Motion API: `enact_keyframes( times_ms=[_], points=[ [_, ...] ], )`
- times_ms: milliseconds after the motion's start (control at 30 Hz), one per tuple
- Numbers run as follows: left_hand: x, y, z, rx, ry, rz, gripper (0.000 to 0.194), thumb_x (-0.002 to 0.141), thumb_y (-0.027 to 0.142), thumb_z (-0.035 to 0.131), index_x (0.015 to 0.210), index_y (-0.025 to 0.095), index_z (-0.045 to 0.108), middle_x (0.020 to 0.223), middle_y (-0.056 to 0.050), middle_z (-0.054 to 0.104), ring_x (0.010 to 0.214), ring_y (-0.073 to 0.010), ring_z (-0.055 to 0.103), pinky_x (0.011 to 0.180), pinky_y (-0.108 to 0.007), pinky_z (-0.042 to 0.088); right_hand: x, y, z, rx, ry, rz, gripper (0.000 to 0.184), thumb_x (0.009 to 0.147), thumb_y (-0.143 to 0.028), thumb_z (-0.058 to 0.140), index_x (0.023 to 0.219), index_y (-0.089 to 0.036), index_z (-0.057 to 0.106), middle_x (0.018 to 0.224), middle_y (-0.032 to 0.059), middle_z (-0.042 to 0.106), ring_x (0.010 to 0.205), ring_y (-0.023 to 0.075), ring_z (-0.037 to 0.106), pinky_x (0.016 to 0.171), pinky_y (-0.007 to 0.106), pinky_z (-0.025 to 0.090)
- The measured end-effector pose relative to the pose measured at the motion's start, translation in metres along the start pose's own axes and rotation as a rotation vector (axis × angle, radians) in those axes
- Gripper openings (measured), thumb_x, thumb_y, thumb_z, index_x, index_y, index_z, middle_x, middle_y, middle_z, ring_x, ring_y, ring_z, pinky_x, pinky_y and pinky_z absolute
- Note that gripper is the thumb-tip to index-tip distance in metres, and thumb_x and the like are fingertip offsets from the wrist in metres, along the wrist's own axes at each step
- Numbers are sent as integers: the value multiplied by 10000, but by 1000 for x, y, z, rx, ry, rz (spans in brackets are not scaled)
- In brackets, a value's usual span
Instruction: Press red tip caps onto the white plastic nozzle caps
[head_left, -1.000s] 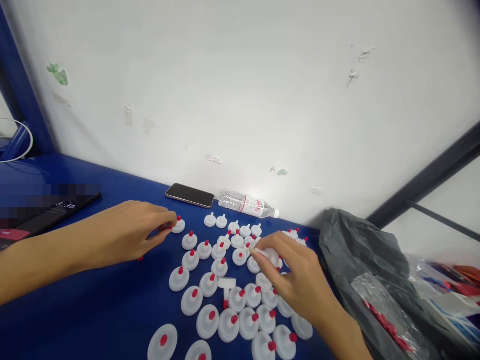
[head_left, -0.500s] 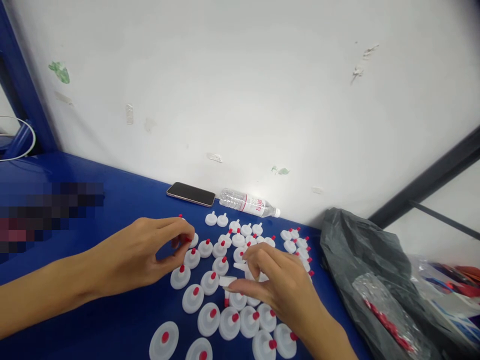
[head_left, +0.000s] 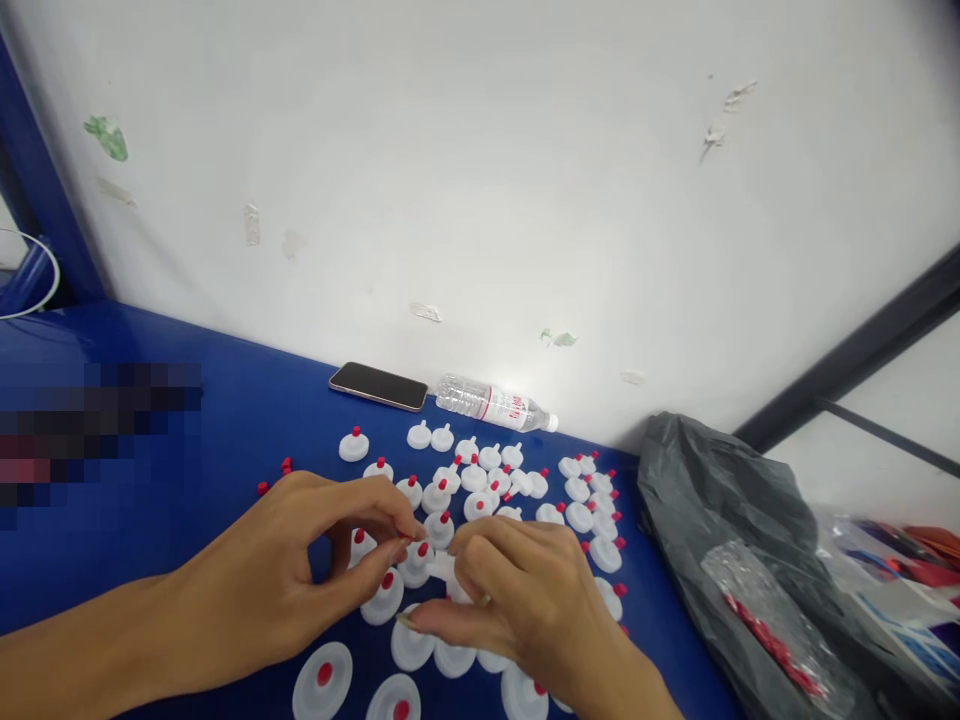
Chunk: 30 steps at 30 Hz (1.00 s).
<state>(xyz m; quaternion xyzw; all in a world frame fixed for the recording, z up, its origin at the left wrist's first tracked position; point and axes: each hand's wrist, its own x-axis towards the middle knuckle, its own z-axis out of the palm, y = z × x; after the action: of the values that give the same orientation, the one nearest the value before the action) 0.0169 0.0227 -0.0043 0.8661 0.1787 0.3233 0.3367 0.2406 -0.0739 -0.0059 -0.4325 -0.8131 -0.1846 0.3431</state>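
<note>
Over the rows of plastic lids, my left hand [head_left: 315, 560] pinches a small red cap [head_left: 406, 541] between thumb and index finger; only a sliver of it shows. Close on its right, my right hand [head_left: 521, 585] is curled around a white spouted lid [head_left: 454, 588], mostly hidden by the fingers. The two hands' fingertips are near each other. Around and beneath them stand many round white lids, most with a red cap on the spout, such as one capped lid [head_left: 322, 680] at the front. Several uncapped lids [head_left: 419, 435] stand at the back.
A phone [head_left: 379, 387] and a clear plastic bottle [head_left: 495, 402] lie along the white wall. Loose red caps [head_left: 286, 466] rest left of the lids. On the right, a dark plastic bag [head_left: 697, 520] lies under a clear bag of red caps [head_left: 776, 640].
My left hand has moved right and toward me with the red cap. My right hand has brought the white lid left and nearer, so both hands now meet over the lids.
</note>
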Motion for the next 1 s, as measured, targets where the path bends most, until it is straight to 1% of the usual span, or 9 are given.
enact_keyframes(
  times_ms=[100,200,333,433,567,767,900,933,1000],
  points=[
    [-2,1,2,-54,-73,-28,206,1048,282,579,1085,297,781,887,56,827,600,-81,698,566,-173,543,-1,-1,3,-19,15,-6,558,1150,-581,475,723,-224,512,628,-56,588,506,69,494,488,255,324],
    [-5,-1,4,-13,-120,-39,220,1062,311,572,1120,308,784,951,40,846,621,-98,712,592,-198,551,-2,-1,5,-24,29,-5,548,1158,-569,467,735,-225,517,635,-59,596,515,67,521,482,258,332],
    [-8,-3,8,3,-104,-27,223,1083,348,565,1127,329,783,1012,47,854,639,-100,716,608,-203,556,-3,-1,6,-16,49,-29,501,1154,-529,512,754,-227,518,680,-50,667,539,71,599,490,250,381],
    [-7,-3,9,-43,-90,-14,199,1078,341,585,1079,319,783,1006,51,851,730,-110,755,625,-183,568,-4,-1,6,-10,71,-41,475,1152,-500,532,765,-226,526,725,-40,718,574,76,659,508,242,421],
    [-7,-1,8,-46,-32,-16,176,1050,347,636,1045,317,810,976,47,859,768,-131,780,621,-184,571,-6,-1,8,-19,92,-45,469,1162,-494,507,777,-227,528,772,-30,748,597,79,675,515,246,431],
    [-4,4,6,-153,-74,-163,167,1001,385,707,955,323,855,942,44,875,745,-141,780,647,-198,564,-4,1,10,-12,156,-76,457,1150,-480,552,773,-225,507,805,-33,769,613,73,687,510,244,409],
    [-2,10,4,-272,-99,-248,106,936,413,797,960,330,858,932,27,857,769,-152,759,629,-211,521,0,-7,1,-20,200,-108,499,1156,-474,537,727,-220,507,798,-28,792,520,62,627,494,252,409],
    [-2,13,3,-314,-85,-295,135,905,421,830,1006,334,852,966,20,851,804,-159,760,630,-211,515,0,-11,-3,-32,200,-101,506,1153,-471,547,716,-218,510,805,-31,803,507,59,620,505,252,423],
    [-1,20,0,-429,-62,-394,355,822,435,907,1155,349,818,1128,-2,835,940,-191,769,653,-207,533,0,-20,-12,-74,164,-74,505,1125,-453,616,691,-215,513,836,-44,824,526,61,647,557,249,473]
  ],
)
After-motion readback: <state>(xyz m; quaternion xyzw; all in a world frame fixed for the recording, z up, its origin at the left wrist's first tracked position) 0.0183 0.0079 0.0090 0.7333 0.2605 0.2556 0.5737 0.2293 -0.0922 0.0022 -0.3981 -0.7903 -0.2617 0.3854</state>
